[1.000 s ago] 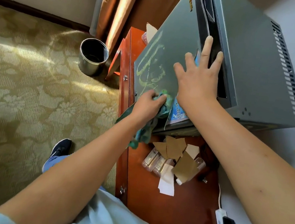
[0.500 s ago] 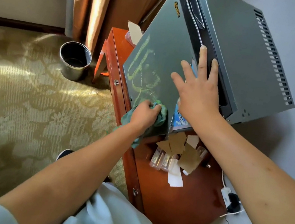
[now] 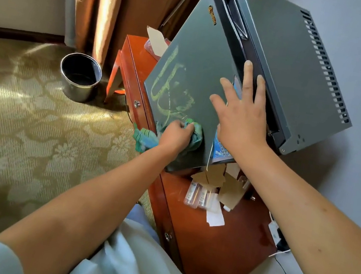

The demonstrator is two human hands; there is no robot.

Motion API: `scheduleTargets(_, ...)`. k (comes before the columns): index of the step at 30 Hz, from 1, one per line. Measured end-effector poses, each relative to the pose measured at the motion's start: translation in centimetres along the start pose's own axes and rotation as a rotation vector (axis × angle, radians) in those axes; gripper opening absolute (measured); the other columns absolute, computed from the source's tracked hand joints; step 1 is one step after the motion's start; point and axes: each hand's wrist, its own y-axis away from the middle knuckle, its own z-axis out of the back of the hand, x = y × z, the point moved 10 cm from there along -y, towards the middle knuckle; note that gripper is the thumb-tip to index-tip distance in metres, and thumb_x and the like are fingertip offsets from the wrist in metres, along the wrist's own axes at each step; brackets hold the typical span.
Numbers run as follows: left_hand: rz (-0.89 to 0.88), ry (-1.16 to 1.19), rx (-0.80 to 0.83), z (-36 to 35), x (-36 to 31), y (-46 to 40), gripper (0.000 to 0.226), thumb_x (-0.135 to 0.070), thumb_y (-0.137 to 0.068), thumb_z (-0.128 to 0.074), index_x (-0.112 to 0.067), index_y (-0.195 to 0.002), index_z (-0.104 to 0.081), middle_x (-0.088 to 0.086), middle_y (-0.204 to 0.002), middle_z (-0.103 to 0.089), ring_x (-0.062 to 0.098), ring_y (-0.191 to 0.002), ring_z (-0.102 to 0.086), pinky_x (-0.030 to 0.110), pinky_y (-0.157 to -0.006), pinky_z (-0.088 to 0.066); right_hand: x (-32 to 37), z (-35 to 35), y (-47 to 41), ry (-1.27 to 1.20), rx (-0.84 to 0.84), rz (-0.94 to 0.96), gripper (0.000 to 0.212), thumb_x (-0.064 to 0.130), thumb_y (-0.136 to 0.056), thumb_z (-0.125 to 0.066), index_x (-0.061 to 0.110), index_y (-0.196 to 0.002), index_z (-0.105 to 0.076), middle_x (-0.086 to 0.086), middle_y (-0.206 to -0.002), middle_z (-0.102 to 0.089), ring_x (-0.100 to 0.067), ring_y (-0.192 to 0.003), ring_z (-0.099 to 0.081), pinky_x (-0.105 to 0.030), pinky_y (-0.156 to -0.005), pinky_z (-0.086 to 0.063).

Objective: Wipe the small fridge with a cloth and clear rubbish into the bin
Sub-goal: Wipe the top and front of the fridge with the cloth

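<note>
1. The small fridge (image 3: 270, 63) stands on the red-brown wooden surface (image 3: 217, 241) with its grey door (image 3: 192, 72) facing the carpet side; yellow-green smears (image 3: 171, 87) cover the door's lower half.
2. The left hand (image 3: 176, 136) has its fingers clenched round a bunched green cloth (image 3: 195, 134), pressed to the door near its bottom edge; one loose end of the cloth hangs off to the left of the wrist.
3. The right hand (image 3: 242, 113) lies flat on the door with fingers spread and released, fingertips reaching the dark gap at the door's edge; it appears to be bracing the fridge against the wiping.
4. To do this step well, I judge the cloth should be carried upward through the smears in overlapping strokes, with steady pressure; refolding to a fresh face would help avoid spreading the residue; the bracing hand should stay firm so the fridge does not shift on the surface.
5. The rubbish (image 3: 214, 185) lies just below the fridge: torn brown cardboard pieces, white paper scraps and small clear plastic bottles; none of it is cleared yet.
6. The metal bin (image 3: 80, 77) stands on the patterned carpet (image 3: 22, 122), well apart from the rubbish, near the curtain (image 3: 96, 3).
7. A blue sticker (image 3: 219, 149) sits on the door under the right wrist; a thin string (image 3: 210, 151) hangs there and could catch the cloth; a white cable (image 3: 280, 250) trails off the surface's right edge.
</note>
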Motion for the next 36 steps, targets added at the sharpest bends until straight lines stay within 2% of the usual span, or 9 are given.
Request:
scheduleTargets(4, 0.073, 0.081, 0.064, -0.5, 0.9, 0.2, 0.037, -0.038, -0.093, -0.055, -0.019, -0.069, -0.033, 0.001, -0.060, -0.034, 0.022, -0.056, -0.035, 0.032, -0.058, -0.027, 0.2, 0.3, -0.1, -0.005, -0.005, -0.014, 0.066, 0.053, -0.083, -0.068, 0.033, -0.141, -0.045, -0.011, -0.166, -0.019, -0.057, -0.147, 0.012, -0.067, -0.117, -0.007)
scheduleTargets(9, -0.093, 0.347, 0.015, 2.1, -6.2, -0.3, 0.039, -0.031, -0.096, -0.054, -0.023, -0.066, -0.031, -0.007, -0.054, -0.029, 0.012, -0.046, -0.029, 0.028, -0.052, -0.025, 0.4, 0.5, -0.2, -0.015, -0.034, -0.003, 0.065, 0.047, -0.086, -0.066, 0.032, -0.144, -0.043, -0.010, -0.167, -0.016, -0.060, -0.145, 0.009, -0.069, -0.116, -0.009)
scheduleTargets(12, -0.127, 0.356, -0.036, 2.7, -7.2, -0.9, 0.041, -0.034, -0.096, -0.054, -0.023, -0.066, -0.030, -0.009, -0.052, -0.028, 0.011, -0.044, -0.026, 0.029, -0.049, -0.023, 0.4, 0.8, -0.4, -0.010, -0.058, 0.005, 0.072, 0.049, -0.087, -0.064, 0.033, -0.151, -0.035, -0.012, -0.168, -0.008, -0.059, -0.146, 0.009, -0.065, -0.118, -0.005)
scheduleTargets(15, -0.036, 0.313, -0.062, 1.7, -4.0, -1.0, 0.039, -0.036, -0.096, -0.053, -0.023, -0.066, -0.033, -0.007, -0.054, -0.031, 0.015, -0.049, -0.029, 0.030, -0.051, -0.025, 1.2, 0.5, -1.0, 0.023, -0.058, 0.079, 0.073, 0.049, -0.091, -0.060, 0.031, -0.154, -0.029, -0.015, -0.168, -0.003, -0.048, -0.151, 0.010, -0.062, -0.120, 0.001)
scheduleTargets(20, 0.160, 0.291, -0.025, 0.6, 0.4, -0.9, 0.039, -0.031, -0.098, -0.056, -0.019, -0.069, -0.032, 0.003, -0.063, -0.029, 0.019, -0.056, -0.028, 0.023, -0.044, -0.022, 3.2, -0.1, -2.5, 0.000, -0.016, 0.209, 0.050, 0.039, -0.094, -0.057, 0.022, -0.140, -0.049, -0.010, -0.155, -0.038, -0.036, -0.153, -0.014, -0.061, -0.121, 0.007)
scheduleTargets(23, 0.096, 0.353, -0.048, 1.6, -2.3, -1.2, 0.035, -0.031, -0.093, -0.060, -0.019, -0.072, -0.035, 0.004, -0.066, -0.029, 0.020, -0.062, -0.028, 0.031, -0.056, -0.020, 3.6, 0.1, -3.5, -0.036, -0.001, 0.255, 0.045, 0.036, -0.092, -0.058, 0.020, -0.134, -0.053, -0.006, -0.140, -0.052, -0.032, -0.148, -0.027, -0.059, -0.121, 0.006)
scheduleTargets(27, -0.022, 0.437, -0.057, 3.0, -6.2, -1.5, 0.035, -0.021, -0.088, -0.054, -0.022, -0.067, -0.026, -0.001, -0.061, -0.022, 0.018, -0.059, -0.021, 0.030, -0.054, -0.016, 4.3, 0.7, -4.9, -0.121, -0.019, 0.276, 0.049, 0.039, -0.083, -0.063, 0.018, -0.127, -0.054, -0.002, -0.120, -0.060, -0.026, -0.129, -0.047, -0.054, -0.124, -0.002)
scheduleTargets(31, 0.025, 0.404, -0.091, 2.7, -3.9, -1.8, 0.007, -0.016, -0.089, -0.053, -0.013, -0.082, -0.051, 0.010, -0.077, -0.048, 0.017, -0.071, -0.042, 0.033, -0.064, -0.034, 6.7, -0.3, -4.8, -0.077, 0.062, 0.331, 0.050, 0.040, -0.085, -0.064, 0.017, -0.129, -0.055, -0.005, -0.123, -0.062, -0.027, -0.128, -0.048, -0.051, -0.124, -0.007)
scheduleTargets(36, 0.249, 0.392, -0.036, -0.4, 3.4, -1.8, 0.022, -0.013, -0.083, -0.052, 0.002, -0.093, -0.064, 0.015, -0.081, -0.058, 0.022, -0.077, -0.049, 0.034, -0.065, -0.038, 10.9, -3.0, -3.4, -0.053, 0.191, 0.468, 0.044, 0.037, -0.087, -0.066, 0.020, -0.127, -0.060, -0.003, -0.128, -0.062, -0.027, -0.130, -0.045, -0.049, -0.121, -0.012)
